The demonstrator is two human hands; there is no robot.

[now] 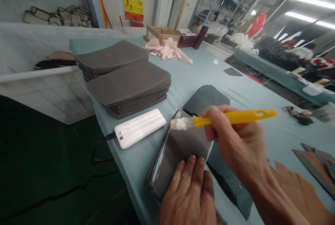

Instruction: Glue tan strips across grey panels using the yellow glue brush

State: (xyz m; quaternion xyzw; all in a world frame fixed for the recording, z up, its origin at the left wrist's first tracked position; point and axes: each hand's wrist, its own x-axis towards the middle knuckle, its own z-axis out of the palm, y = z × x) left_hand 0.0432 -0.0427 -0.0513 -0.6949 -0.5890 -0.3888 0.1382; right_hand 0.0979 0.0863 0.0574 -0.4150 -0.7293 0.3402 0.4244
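My left hand (187, 193) holds the near end of a stack of dark grey sheets (178, 151), its fingers lying across the stack's edge. The top sheet has a glossy, wet-looking sheen along its rim. My right hand (232, 137) grips a yellow-handled brush (235, 117) above the stack. The brush's white, clogged bristles (181, 124) hover at the stack's upper edge, and I cannot tell whether they touch it. A larger grey-blue sheet (205, 99) lies under the stack, partly hidden by it and by my right hand.
Two taller stacks of dark grey sheets (128, 85) sit on the blue-grey table (199, 75) to the far left. A white power bank (140, 128) with a cable lies near the table's left edge. Tan cut pieces (295, 197) lie at right; a cardboard box (162, 34) and pink cloth (167, 49) sit beyond.
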